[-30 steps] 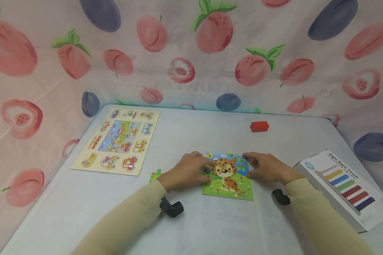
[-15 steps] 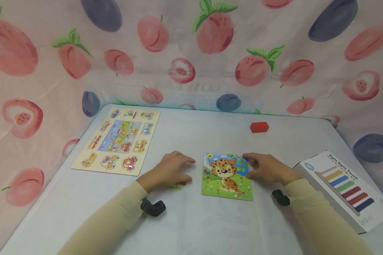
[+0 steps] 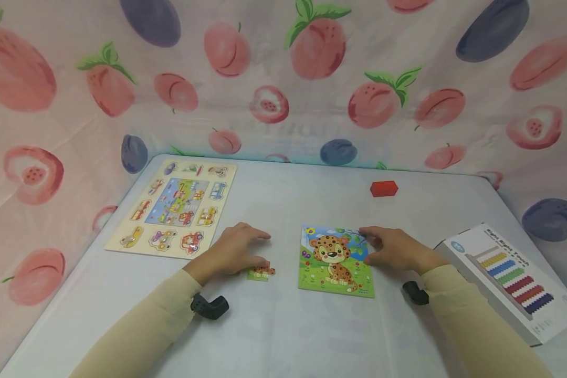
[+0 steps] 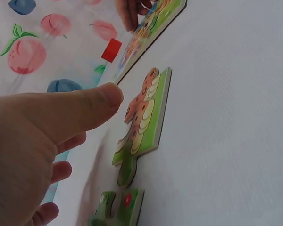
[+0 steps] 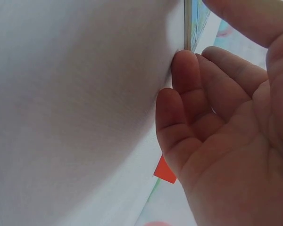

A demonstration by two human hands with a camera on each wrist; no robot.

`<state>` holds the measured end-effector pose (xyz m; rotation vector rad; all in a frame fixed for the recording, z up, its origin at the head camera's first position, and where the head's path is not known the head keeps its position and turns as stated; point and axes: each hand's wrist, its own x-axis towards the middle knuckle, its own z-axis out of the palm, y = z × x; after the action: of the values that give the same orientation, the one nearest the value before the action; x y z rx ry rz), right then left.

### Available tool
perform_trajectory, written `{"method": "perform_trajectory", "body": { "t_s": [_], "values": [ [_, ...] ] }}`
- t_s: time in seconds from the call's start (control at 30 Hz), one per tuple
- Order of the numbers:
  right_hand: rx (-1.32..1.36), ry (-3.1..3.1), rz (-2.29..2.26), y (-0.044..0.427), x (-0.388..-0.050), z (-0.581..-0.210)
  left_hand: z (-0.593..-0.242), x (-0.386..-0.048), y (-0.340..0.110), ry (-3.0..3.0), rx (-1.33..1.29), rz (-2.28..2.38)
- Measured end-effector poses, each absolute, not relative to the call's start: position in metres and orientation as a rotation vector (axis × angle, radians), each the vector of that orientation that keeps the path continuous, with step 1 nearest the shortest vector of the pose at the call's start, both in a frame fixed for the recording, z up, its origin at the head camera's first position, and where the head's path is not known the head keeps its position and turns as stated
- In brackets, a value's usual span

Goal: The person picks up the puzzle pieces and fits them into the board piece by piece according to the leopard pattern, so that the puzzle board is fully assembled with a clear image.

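Note:
In the head view a square leopard picture board (image 3: 335, 262) lies flat on the table. The fingers of my right hand (image 3: 394, 249) touch its upper right edge, and the right wrist view shows those fingers (image 5: 185, 70) bent against the board's rim. To the left, my left hand (image 3: 231, 249) hovers with thumb and forefinger spread, holding nothing. Just beyond its thumb sits a jigsaw piece (image 3: 260, 273) with orange spotted fur and green grass. The left wrist view shows this piece and a second green jigsaw piece (image 4: 125, 207) with a red flower, which my left hand hides in the head view.
A wooden vehicle puzzle board (image 3: 175, 210) lies at the back left. A red block (image 3: 384, 188) stands toward the back right. The white box (image 3: 515, 283) with coloured toy bars printed on it is beside my right forearm. A fruit-patterned cloth (image 3: 283, 105) rises behind the table.
My left hand has moved left, off the leopard board, to the loose jigsaw pieces. The spotted piece now shows beside its thumb. My right hand stays at the board's edge.

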<state>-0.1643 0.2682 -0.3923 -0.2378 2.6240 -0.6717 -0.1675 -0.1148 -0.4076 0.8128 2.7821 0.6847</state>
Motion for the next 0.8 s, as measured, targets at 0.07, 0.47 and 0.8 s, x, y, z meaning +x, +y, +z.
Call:
{"method": "perform_trajectory", "body": {
  "t_s": [0.07, 0.47, 0.8],
  "values": [
    [-0.239, 2.627, -0.67, 0.268, -0.164, -0.392, -0.408, -0.167, -0.118, 2.786, 0.814, 0.678],
    [-0.245, 2.628, -0.671, 0.268, -0.165, -0.392, -0.405, -0.152, -0.13, 2.755, 0.736, 0.724],
    [-0.243, 2.623, -0.685, 0.269, -0.164, -0.392, -0.41, -0.141, -0.135, 2.767, 0.754, 0.698]
  ]
}}
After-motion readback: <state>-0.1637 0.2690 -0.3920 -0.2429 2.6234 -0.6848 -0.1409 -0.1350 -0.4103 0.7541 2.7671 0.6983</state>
